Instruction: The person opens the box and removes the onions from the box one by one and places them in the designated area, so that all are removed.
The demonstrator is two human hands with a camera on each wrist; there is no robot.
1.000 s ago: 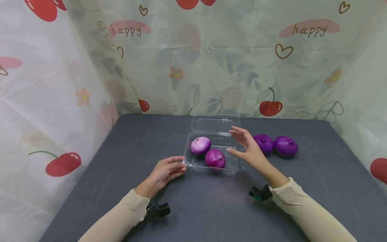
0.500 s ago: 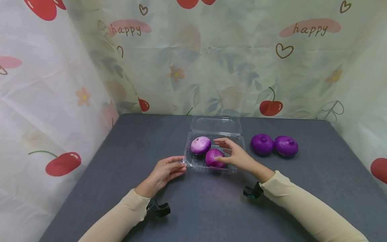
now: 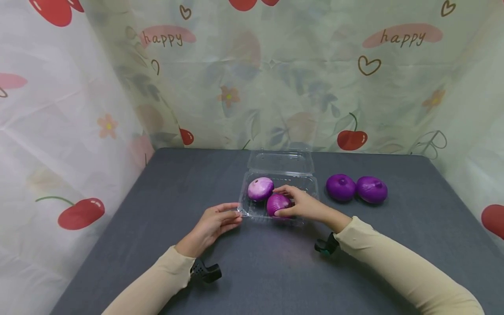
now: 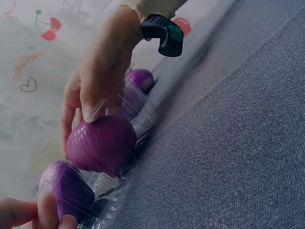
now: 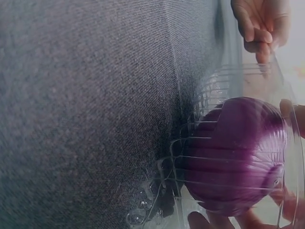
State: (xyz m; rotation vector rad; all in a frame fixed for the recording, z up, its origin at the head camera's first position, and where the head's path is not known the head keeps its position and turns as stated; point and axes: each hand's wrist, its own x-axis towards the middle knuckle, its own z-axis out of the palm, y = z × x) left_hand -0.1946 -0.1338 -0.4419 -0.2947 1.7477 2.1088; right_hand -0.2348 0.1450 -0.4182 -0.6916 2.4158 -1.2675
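A clear plastic clamshell container (image 3: 307,183) lies open on the grey table, its lid (image 3: 281,162) folded back. Inside are a pale purple onion (image 3: 260,188) and a darker purple onion (image 3: 274,204). My right hand (image 3: 284,202) reaches into the tray, and its fingers and thumb curl round the darker onion (image 4: 101,144). My left hand (image 3: 237,213) pinches the container's near left corner (image 3: 242,212). The right wrist view shows the onion (image 5: 236,155) through the ribbed wall, with the left hand (image 5: 259,21) beyond it.
Two more purple onions (image 3: 341,187) (image 3: 372,190) sit side by side on the table (image 3: 197,175) to the right of the container. Patterned curtains close off the back and both sides of the table.
My right hand has come left from beside the loose onions, dropped into the tray and closed round the darker onion. The left hand has stayed at the corner.
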